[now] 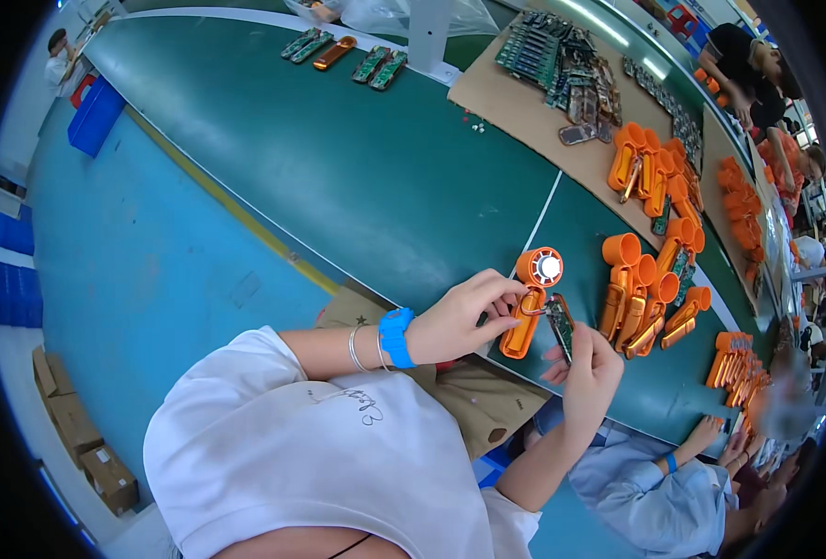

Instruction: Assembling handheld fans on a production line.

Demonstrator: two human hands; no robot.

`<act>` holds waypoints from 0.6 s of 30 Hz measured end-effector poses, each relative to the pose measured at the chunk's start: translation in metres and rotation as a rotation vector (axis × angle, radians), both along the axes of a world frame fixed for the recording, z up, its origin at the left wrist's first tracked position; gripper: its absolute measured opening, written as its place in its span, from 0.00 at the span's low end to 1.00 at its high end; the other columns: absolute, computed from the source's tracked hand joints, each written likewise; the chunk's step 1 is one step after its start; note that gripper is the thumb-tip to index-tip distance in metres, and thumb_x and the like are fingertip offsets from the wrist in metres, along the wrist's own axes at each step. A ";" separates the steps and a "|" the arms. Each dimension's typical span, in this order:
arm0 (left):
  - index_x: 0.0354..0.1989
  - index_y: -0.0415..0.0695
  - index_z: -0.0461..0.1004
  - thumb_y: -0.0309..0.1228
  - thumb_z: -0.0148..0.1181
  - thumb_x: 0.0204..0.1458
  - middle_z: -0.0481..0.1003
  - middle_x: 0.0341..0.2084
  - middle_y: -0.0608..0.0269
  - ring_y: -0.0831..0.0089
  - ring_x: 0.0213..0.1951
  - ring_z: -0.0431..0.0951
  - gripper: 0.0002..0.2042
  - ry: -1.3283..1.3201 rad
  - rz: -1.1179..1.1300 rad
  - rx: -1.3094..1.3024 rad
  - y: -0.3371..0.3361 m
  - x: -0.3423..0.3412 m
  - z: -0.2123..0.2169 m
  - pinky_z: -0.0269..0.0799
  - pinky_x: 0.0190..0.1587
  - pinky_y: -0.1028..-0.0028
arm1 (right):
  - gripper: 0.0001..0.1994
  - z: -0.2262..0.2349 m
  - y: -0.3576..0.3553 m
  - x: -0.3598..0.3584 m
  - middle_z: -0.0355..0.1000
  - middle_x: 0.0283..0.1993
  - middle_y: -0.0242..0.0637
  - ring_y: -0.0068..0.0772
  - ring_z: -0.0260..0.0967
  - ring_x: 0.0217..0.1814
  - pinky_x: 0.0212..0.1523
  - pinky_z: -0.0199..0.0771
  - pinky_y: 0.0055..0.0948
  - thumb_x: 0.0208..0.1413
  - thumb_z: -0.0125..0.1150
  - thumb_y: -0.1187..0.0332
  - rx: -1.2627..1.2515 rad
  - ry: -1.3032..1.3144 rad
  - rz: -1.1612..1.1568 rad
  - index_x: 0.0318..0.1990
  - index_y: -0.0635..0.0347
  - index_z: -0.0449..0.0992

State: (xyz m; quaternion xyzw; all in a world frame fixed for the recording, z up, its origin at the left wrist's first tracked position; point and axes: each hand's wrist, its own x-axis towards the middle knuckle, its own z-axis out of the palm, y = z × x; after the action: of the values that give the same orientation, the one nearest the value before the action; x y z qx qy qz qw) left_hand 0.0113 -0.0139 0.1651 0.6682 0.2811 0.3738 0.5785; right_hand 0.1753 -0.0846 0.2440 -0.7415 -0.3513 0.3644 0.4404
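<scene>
On the green table in front of me lies an orange handheld fan housing (pixel 517 337), its round head (pixel 545 268) showing a white hub. My left hand (pixel 473 315) reaches it from the left, thumb and fingers closed at its neck, where thin wires (pixel 536 311) show. These wires run toward a small green circuit board (pixel 560 326) with an orange-brown edge, beside the handle. My right hand (pixel 588 368) grips that board at its lower end between thumb and fingers. Part of what the left fingertips touch is hidden.
Several orange fan housings (pixel 636 289) stand just right of my hands, more (pixel 653 168) behind them. Circuit boards (pixel 562 70) are heaped on a brown cardboard sheet (pixel 492 88). A few boards (pixel 380 67) lie at the far edge. A co-worker's hand (pixel 704 433) works at the right.
</scene>
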 end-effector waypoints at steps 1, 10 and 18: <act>0.51 0.38 0.67 0.20 0.59 0.50 0.68 0.40 0.57 0.71 0.38 0.74 0.19 0.019 0.022 0.038 0.000 0.000 0.000 0.74 0.42 0.74 | 0.11 -0.004 -0.002 0.001 0.73 0.24 0.40 0.20 0.68 0.19 0.20 0.69 0.17 0.58 0.54 0.71 -0.021 0.090 -0.007 0.39 0.74 0.75; 0.43 0.37 0.73 0.21 0.60 0.46 0.70 0.36 0.54 0.64 0.37 0.74 0.14 0.130 0.034 0.428 0.003 -0.006 -0.007 0.73 0.38 0.71 | 0.13 -0.028 -0.018 -0.029 0.71 0.24 0.40 0.27 0.67 0.22 0.24 0.67 0.26 0.53 0.57 0.75 0.180 -0.536 -0.059 0.46 0.69 0.75; 0.43 0.37 0.73 0.20 0.60 0.36 0.70 0.37 0.53 0.59 0.40 0.73 0.20 0.384 0.054 0.838 -0.001 -0.007 -0.001 0.72 0.42 0.65 | 0.14 -0.026 -0.016 -0.044 0.74 0.29 0.45 0.31 0.70 0.25 0.28 0.71 0.26 0.52 0.58 0.76 0.240 -0.591 -0.047 0.47 0.71 0.74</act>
State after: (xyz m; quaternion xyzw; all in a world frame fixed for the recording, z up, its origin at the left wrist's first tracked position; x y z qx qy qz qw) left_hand 0.0041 -0.0145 0.1643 0.8940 0.2250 0.3399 0.1858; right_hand 0.1315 -0.1001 0.2177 -0.7660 -0.4871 0.0788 0.4119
